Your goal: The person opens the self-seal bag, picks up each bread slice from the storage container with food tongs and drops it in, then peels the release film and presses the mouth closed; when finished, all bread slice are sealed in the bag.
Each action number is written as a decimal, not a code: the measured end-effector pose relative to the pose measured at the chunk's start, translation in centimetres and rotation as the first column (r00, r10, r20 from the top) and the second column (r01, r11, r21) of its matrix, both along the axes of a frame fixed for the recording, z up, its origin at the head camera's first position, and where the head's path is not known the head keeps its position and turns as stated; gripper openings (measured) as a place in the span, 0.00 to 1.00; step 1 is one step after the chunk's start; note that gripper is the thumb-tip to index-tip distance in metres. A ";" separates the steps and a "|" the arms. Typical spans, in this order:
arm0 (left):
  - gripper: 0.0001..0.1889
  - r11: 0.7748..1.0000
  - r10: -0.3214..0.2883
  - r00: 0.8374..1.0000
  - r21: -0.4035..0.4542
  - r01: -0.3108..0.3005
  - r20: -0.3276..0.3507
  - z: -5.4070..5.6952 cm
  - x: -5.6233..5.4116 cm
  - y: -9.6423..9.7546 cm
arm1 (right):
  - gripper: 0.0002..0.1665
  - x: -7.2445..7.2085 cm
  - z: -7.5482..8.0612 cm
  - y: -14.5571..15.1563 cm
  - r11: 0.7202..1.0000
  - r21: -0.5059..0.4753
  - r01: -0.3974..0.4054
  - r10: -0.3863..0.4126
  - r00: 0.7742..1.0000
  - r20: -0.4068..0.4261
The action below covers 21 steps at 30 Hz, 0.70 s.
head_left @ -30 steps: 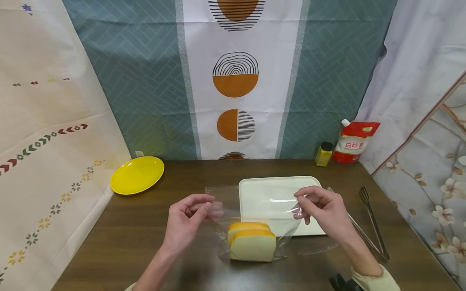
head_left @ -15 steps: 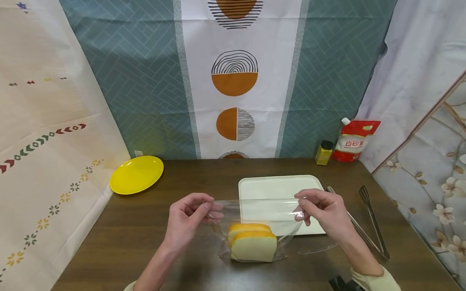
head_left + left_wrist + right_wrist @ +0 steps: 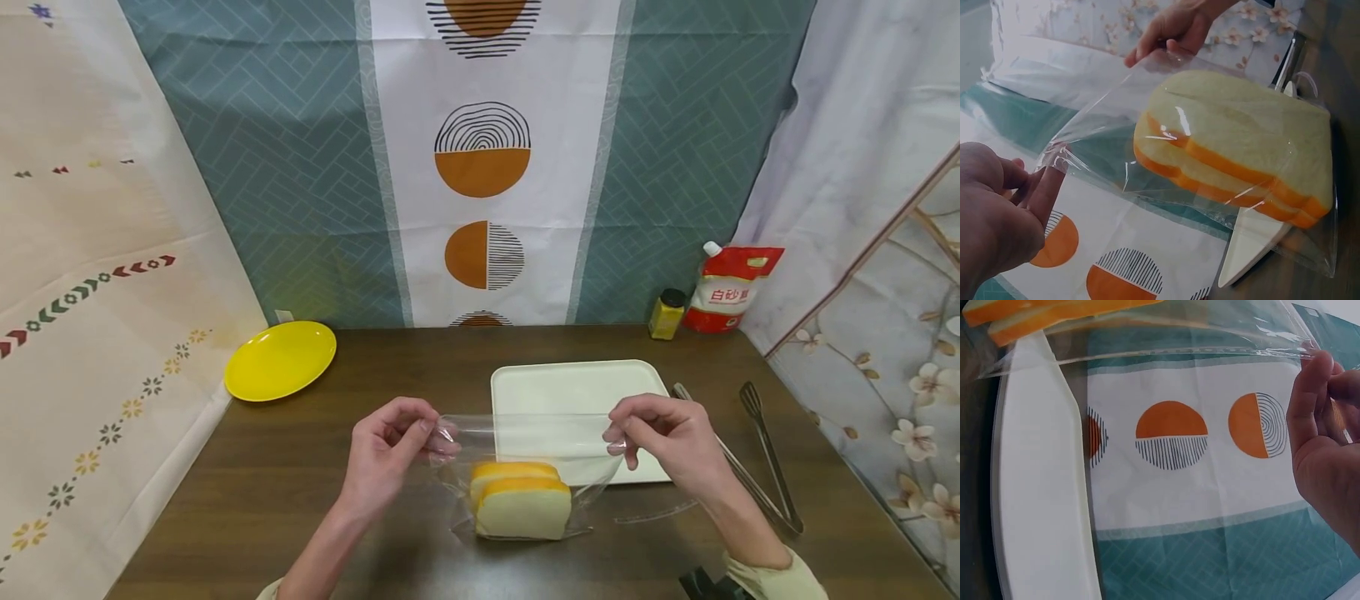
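Observation:
Two thick bread slices (image 3: pixel 522 511) with orange-yellow crusts stand one behind the other inside a clear plastic bag (image 3: pixel 525 427). My left hand (image 3: pixel 392 442) pinches the upper left corner of the bag between thumb and fingers. At the opposite corner my right hand (image 3: pixel 663 433) grips the film the same way. The top edge is stretched nearly straight between them. In the left wrist view the slices (image 3: pixel 1241 119) lie at the bag's bottom, away from my left hand (image 3: pixel 1010 206). The right wrist view shows my right hand (image 3: pixel 1329 406) on the film's edge.
A white tray (image 3: pixel 566 385) lies just behind the bag, partly seen through it. Metal tongs (image 3: pixel 772 467) lie to the right, near a thin clear strip (image 3: pixel 652 515). A yellow plate (image 3: pixel 281 361), a black-capped yellow jar (image 3: pixel 667 315) and a red-and-white pouch (image 3: pixel 726 292) stand farther back.
The bag's top film, which stood up higher behind the hands a second ago, has come down into a straight edge between them. Both hands keep their hold and have barely moved.

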<state>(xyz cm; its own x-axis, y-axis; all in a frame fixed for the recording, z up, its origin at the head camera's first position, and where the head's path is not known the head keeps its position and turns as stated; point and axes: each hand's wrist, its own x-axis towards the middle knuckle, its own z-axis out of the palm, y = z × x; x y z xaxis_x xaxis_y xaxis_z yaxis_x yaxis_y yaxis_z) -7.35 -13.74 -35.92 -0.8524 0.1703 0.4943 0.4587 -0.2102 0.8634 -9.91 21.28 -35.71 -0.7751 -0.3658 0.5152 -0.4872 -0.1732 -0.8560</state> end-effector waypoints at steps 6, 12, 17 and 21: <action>0.06 0.994 0.052 0.995 -0.087 -0.059 -0.089 -0.1 0.1 -0.1 | 0.13 0.0 -0.1 0.1 0.999 0.044 0.022 -0.021 0.999 -0.030; 0.10 0.985 0.089 0.986 -0.132 -0.107 -0.138 -0.3 0.0 -0.2 | 0.14 0.1 0.0 0.2 0.992 0.108 0.066 -0.062 0.997 -0.042; 0.10 0.985 0.077 0.987 -0.142 -0.097 -0.145 -0.5 -0.3 -0.3 | 0.14 0.2 -0.1 0.1 0.986 0.134 0.097 -0.087 0.993 -0.079; 0.10 0.984 0.069 0.990 -0.157 -0.089 -0.126 -0.6 -0.4 -0.5 | 0.15 0.3 -0.1 0.1 0.977 0.164 0.134 -0.117 0.987 -0.106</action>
